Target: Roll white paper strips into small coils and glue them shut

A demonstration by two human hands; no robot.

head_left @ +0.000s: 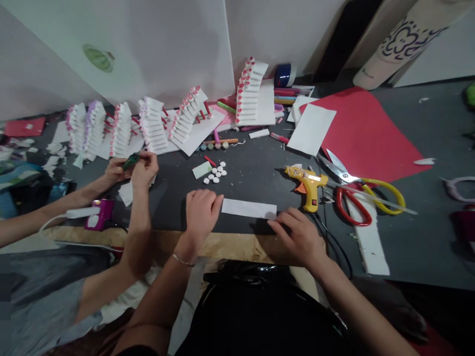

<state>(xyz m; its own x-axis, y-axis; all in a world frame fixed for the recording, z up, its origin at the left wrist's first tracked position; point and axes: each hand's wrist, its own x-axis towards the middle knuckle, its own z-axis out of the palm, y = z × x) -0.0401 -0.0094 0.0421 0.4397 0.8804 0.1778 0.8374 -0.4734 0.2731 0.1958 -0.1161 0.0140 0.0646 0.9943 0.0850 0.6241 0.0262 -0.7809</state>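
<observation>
A narrow white paper strip [249,208] lies level between my two hands, close to the table's front edge. My left hand [202,212] is closed at the strip's left end, with the thumb against it and the other fingers curled. At the opposite end, my right hand [299,235] has its thumb and fingertips at the strip's lower right corner. Just beyond my right hand rests a yellow hot glue gun [307,185]. Several small white round pieces [216,172] lie beyond my left hand, beside a pale green card [201,170].
A co-worker's hands [139,170] hold a small dark green thing at left. White stair-like paper models [154,126] line the wall. To the right are large scissors [349,178], red paper [367,133], a white strip [373,247] and a white bottle [393,49]. A purple power adapter [99,214] sits left.
</observation>
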